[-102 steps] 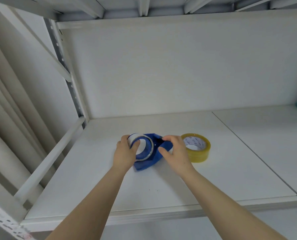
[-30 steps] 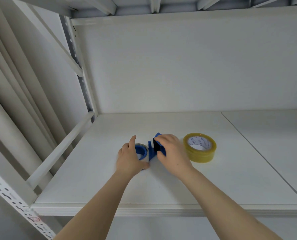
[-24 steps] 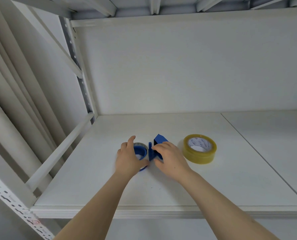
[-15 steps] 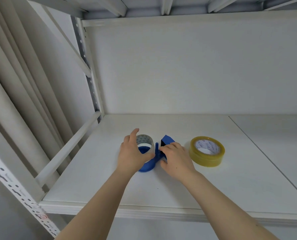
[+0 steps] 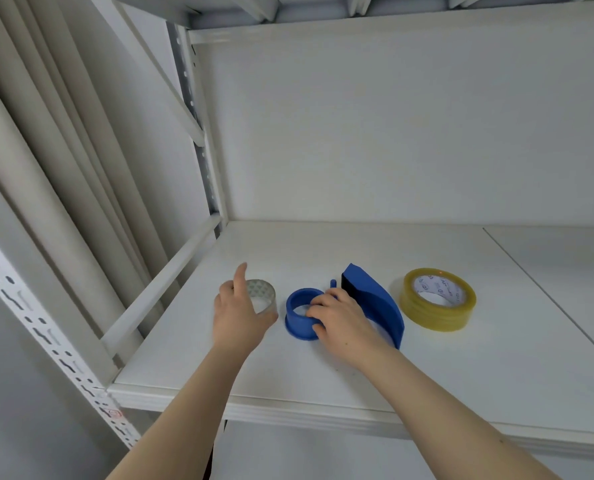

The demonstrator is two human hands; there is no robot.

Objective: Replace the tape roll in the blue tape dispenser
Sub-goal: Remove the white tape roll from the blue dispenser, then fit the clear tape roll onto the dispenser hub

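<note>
Blue tape dispenser (image 5: 375, 303) under right hand (image 5: 340, 315) gripping it, left hand (image 5: 238, 311) clasping spent roll (image 5: 262, 296)

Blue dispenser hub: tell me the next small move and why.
Probably let the left hand release the empty tape core and reach for the yellow tape roll: the blue dispenser hub is bare, steadied by the right hand.

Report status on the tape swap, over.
Left hand holds the spent roll, off the dispenser. Right hand on blue dispenser hub. Yellow roll waiting, untouched. Nothing in the way.
</note>
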